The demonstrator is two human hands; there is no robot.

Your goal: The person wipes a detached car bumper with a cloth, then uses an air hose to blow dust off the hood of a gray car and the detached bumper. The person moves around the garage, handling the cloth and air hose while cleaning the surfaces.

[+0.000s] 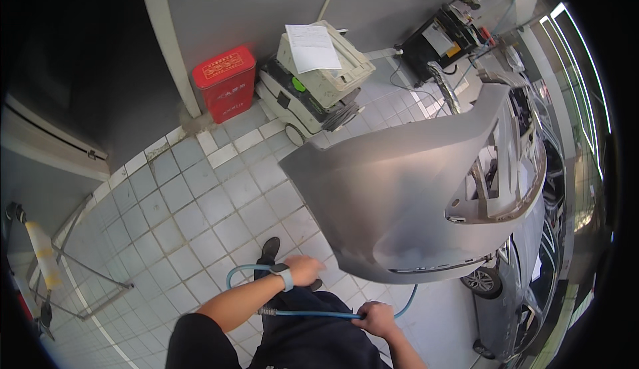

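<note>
My right hand is closed around a blue air hose in front of my body. The hose has a spring sleeve on the left, and past my right hand it curves up behind the bumper. My left hand, blurred, is raised over my feet near the bumper's lower left edge, apart from it. A watch with a pale band sits on that wrist. Blue hose loops out beside the left forearm; whether those fingers hold anything is unclear. A grey car bumper cover with patchy, dull areas stands before me, its support hidden.
A wheeled dust extractor carries a pale case with a printed sheet on top. Beside it stands a red bin. A black cart is at the back. Grey cars line the right; a metal stand is at left.
</note>
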